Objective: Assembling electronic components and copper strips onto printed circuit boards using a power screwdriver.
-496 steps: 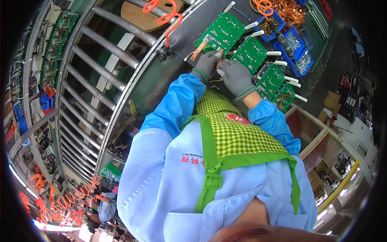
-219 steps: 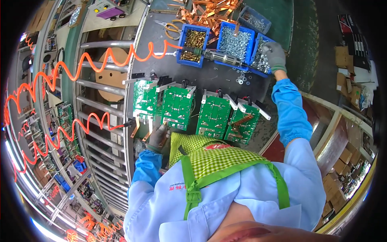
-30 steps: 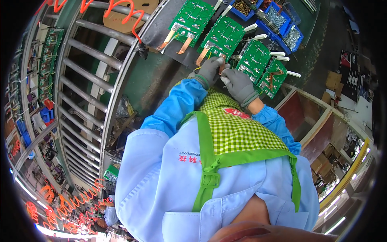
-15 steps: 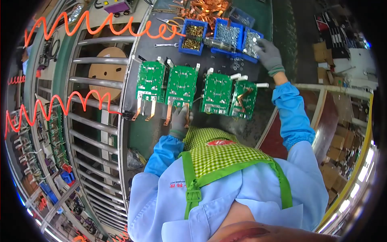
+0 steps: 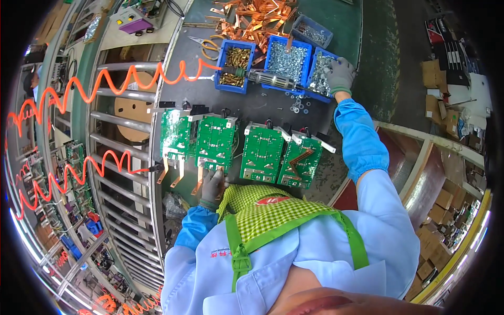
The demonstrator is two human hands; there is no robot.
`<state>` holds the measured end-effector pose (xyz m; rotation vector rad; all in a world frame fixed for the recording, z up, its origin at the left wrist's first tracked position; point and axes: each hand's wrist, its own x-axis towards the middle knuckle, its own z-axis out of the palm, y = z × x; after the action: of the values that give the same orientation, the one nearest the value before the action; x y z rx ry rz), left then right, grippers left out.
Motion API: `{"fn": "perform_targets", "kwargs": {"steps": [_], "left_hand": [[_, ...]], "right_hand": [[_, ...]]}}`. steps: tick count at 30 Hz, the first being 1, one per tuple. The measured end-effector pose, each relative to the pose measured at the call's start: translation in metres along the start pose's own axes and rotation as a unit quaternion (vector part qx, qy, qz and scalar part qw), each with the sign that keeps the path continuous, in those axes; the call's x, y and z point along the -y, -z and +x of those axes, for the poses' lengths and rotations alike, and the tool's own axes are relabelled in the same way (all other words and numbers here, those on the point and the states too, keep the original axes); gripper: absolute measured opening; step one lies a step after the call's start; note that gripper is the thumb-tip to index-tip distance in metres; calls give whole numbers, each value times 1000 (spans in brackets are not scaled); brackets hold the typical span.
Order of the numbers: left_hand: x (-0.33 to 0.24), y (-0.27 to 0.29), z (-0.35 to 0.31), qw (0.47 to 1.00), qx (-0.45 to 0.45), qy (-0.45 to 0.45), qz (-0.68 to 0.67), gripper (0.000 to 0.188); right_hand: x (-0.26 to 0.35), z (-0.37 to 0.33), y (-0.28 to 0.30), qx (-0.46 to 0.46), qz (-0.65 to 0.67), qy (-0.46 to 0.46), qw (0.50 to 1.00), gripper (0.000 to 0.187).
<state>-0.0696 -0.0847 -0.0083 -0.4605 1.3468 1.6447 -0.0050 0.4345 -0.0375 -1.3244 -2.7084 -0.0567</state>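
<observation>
My left hand (image 5: pixel 212 187), in a grey glove, is closed at the lower edge of the second green circuit board (image 5: pixel 216 137) from the left. Its fingers pinch a copper strip there, mostly covered by the glove; another copper strip (image 5: pixel 198 181) hangs beside it. At the far right, my right hand (image 5: pixel 341 76), also gloved, dips into a blue bin of washers (image 5: pixel 318 79). The fingers of that hand are bent together, and whatever they grip is hidden. More green boards stand in the row, among them one (image 5: pixel 298 170) with a bent copper piece (image 5: pixel 300 163) lying on it.
A powered screwdriver (image 5: pixel 275 80) with a coiled orange hose (image 5: pixel 131 79) lies across blue bins of brass screws (image 5: pixel 233 58) and silver hardware (image 5: pixel 287 60). Copper strips (image 5: pixel 257 21) are heaped behind. Scissors (image 5: pixel 209 46) and loose washers (image 5: pixel 298 103) lie nearby. A roller conveyor (image 5: pixel 123 173) runs at left.
The view has shifted, so the boards appear lower and further left. My right hand has gone from the bin's right edge down into the washers. My left hand stays at the same board.
</observation>
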Motion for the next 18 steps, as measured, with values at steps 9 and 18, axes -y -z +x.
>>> {"fn": "perform_targets", "kwargs": {"steps": [9,18], "left_hand": [[-5,-3,-3,1000,-7,16,-11,20],[-3,6,1,999,-3,36,14,23]], "right_hand": [[-13,8,-13,-92,47,83,991,23],[-24,18,-18,9,106,132,986,23]]}}
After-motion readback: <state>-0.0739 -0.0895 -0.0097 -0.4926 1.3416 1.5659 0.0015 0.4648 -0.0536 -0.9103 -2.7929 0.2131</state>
